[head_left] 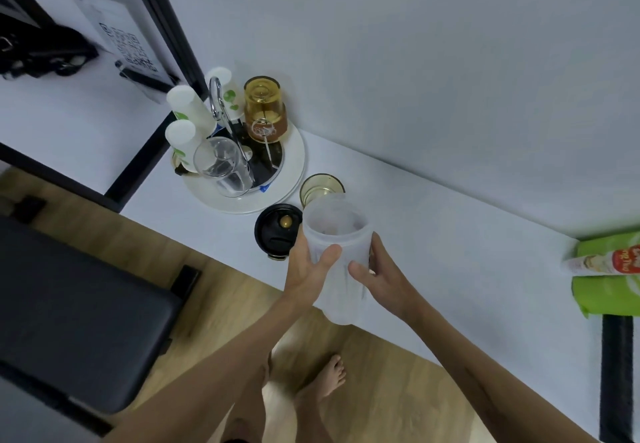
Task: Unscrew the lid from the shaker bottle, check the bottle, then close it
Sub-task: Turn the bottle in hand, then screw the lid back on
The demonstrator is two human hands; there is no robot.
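The frosted white shaker bottle (337, 255) is held in the air over the front edge of the white table (433, 235), tilted with its open mouth facing up toward me. My left hand (310, 269) grips its left side with the thumb across the front. My right hand (379, 274) holds its right side. The black lid (275, 229) with a gold spot lies on the table just left of the bottle, apart from it.
A round white tray (294, 162) at the back holds clear, white and amber cups on a metal rack. An amber glass (320, 190) stands behind the bottle. Green packaging (609, 290) lies at the right. A black bench (76, 304) stands at the left on the wood floor.
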